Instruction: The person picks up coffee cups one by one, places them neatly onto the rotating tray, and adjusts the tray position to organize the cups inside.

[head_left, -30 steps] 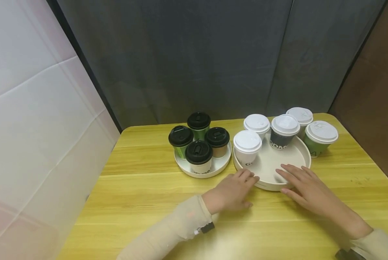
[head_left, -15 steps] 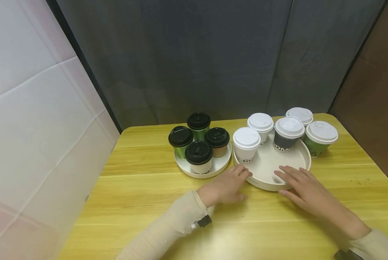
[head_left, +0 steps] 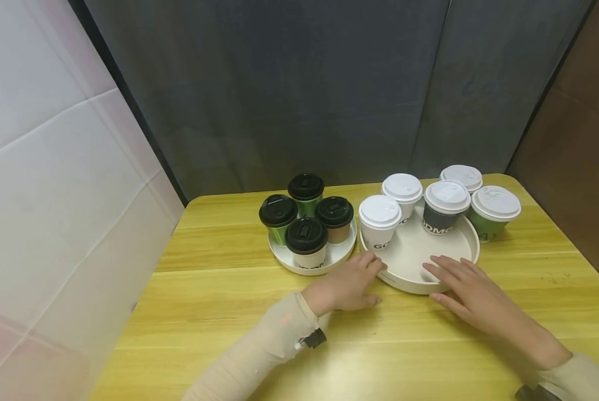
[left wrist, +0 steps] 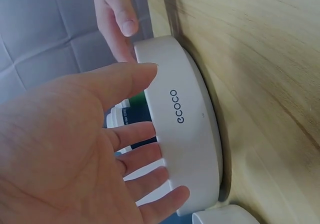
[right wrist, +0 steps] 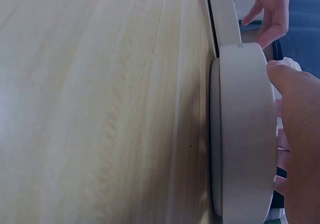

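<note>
A round white tray [head_left: 419,263] marked "ecoco" on its side sits on the table. On it stand two white cups, a nearer one [head_left: 379,220] and a farther one [head_left: 403,192], plus a dark cup [head_left: 444,206], all with white lids. My left hand [head_left: 349,283] has its fingertips at the tray's front-left rim, thumb apart from the fingers. My right hand [head_left: 472,292] lies with extended fingers over the front-right rim, thumb outside it. In the left wrist view, the fingers [left wrist: 145,159] reach behind the tray wall [left wrist: 177,134]. Neither hand holds a cup.
Just right of the tray stand a green cup [head_left: 495,209] and, farther back, another white-lidded cup [head_left: 462,177]. To the left, a smaller white tray [head_left: 279,259] carries several black-lidded cups [head_left: 306,239]. A dark curtain [head_left: 299,94] hangs behind the table.
The tray's cups have shifted clockwise: the dark cup and farther white cup moved right, the nearer white cup slightly back. My left hand moved left along the rim; the right hand barely moved.
</note>
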A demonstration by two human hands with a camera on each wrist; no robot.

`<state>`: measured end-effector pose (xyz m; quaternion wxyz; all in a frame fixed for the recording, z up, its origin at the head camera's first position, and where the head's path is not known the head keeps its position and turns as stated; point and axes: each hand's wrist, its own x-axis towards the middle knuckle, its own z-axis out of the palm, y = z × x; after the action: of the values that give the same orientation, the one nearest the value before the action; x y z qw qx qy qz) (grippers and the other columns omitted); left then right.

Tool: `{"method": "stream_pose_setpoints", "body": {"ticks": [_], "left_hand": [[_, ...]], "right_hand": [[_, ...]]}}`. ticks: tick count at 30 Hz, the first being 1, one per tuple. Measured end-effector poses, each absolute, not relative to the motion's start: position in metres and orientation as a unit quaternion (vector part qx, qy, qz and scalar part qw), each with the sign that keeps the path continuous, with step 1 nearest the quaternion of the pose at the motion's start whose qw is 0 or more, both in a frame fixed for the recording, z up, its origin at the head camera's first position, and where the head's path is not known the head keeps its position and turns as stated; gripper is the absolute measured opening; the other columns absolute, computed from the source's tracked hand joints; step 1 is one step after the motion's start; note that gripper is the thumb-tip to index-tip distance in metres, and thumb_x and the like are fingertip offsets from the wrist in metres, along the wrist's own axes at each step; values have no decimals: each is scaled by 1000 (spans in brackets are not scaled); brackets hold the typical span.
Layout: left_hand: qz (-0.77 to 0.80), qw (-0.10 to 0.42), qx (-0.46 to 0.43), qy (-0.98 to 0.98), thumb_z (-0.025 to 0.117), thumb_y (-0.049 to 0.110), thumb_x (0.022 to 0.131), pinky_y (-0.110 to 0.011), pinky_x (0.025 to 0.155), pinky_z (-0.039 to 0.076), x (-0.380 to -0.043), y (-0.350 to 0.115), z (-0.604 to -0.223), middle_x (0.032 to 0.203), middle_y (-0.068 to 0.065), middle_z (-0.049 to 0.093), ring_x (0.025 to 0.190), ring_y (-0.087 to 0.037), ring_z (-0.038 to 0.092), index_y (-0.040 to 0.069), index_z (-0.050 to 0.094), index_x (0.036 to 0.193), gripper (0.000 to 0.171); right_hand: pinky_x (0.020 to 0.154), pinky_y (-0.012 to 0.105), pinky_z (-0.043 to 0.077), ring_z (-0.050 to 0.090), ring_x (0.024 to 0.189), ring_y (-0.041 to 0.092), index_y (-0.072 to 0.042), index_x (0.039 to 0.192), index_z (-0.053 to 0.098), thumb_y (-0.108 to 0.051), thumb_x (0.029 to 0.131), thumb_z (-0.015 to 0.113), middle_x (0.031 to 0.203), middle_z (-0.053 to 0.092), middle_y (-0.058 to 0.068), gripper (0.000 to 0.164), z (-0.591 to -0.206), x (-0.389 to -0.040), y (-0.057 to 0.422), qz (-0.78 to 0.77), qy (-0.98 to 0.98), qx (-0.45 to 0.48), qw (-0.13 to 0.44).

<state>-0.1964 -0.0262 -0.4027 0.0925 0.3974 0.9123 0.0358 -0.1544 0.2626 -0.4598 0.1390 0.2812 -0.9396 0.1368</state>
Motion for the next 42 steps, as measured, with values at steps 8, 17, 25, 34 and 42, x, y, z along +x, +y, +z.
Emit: {"method": "stream_pose_setpoints", "body": {"ticks": [8,17,25,34,42], "left_hand": [[18,97,393,914,63,46,93,-26,104,47,-196,-24,-399,136,-2,48,124,-14,50,14,45,144,63],[91,114,408,901,61,45,95,-29,118,38,-193,-5,-390,154,-4,40,140,-18,45,14,35,152,70],[178,116,439,873,58,42,97,-21,120,31,-190,26,-377,157,-3,36,146,-13,37,14,29,154,70],[307,128,402,853,55,38,98,-15,114,34,-194,72,-363,156,-2,39,141,-8,43,13,30,154,66],[380,165,340,844,57,35,98,-13,111,37,-208,110,-361,155,3,43,139,-7,46,13,35,153,63]], "right_hand": [[123,13,-5,50,130,32,-20,144,51,-32,89,71,143,55,9,59,-456,-158,269,144,-935,283,160],[109,50,39,56,120,37,-14,136,58,-20,83,77,134,61,14,57,-430,-170,292,183,-927,238,225],[91,58,44,57,117,45,-6,129,61,-11,78,80,129,62,21,55,-408,-189,313,216,-920,173,279],[96,64,38,47,126,51,1,130,56,-12,83,78,136,52,30,53,-396,-217,335,263,-922,105,263],[98,72,32,40,130,55,1,140,47,-26,87,75,145,42,33,66,-396,-237,347,284,-936,55,200]]}}
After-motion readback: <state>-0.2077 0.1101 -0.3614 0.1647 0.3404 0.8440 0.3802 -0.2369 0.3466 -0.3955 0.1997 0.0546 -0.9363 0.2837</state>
